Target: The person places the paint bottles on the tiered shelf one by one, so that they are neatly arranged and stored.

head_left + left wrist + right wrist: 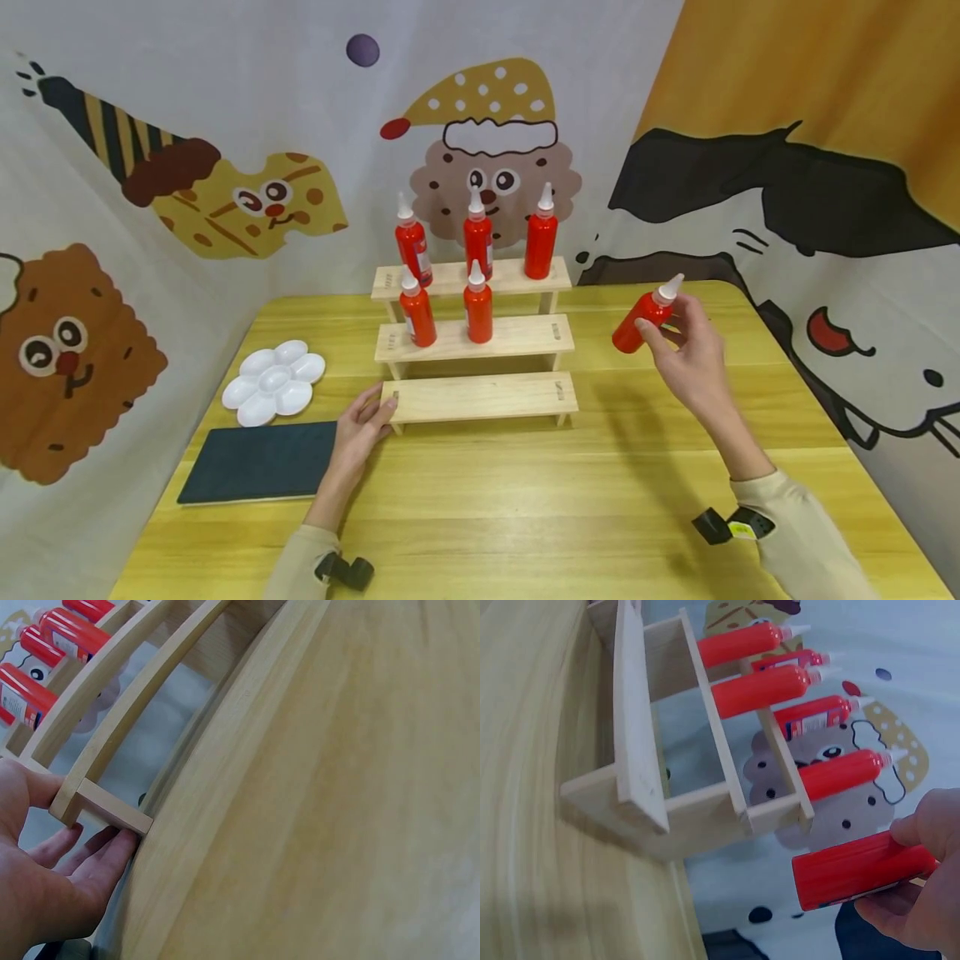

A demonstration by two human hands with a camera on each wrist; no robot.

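Note:
My right hand (692,350) holds a red squeeze bottle (643,322) with a white pointed cap, tilted in the air to the right of a three-step wooden rack (480,397). In the right wrist view the thumb and fingers pinch this bottle (859,871) near its cap end. My left hand (360,429) grips the left end of the lowest step; the left wrist view shows thumb above and fingers beneath the board end (112,806). Three like bottles (540,246) stand on the top step, and two bottles (478,315) on the left and middle of the second step.
A white flower-shaped paint palette (272,380) lies on the wooden table (510,508) left of the rack. In front of it is a dark flat board (258,461), partly behind my left forearm. A cartoon-printed curtain (300,75) hangs behind and beside the table.

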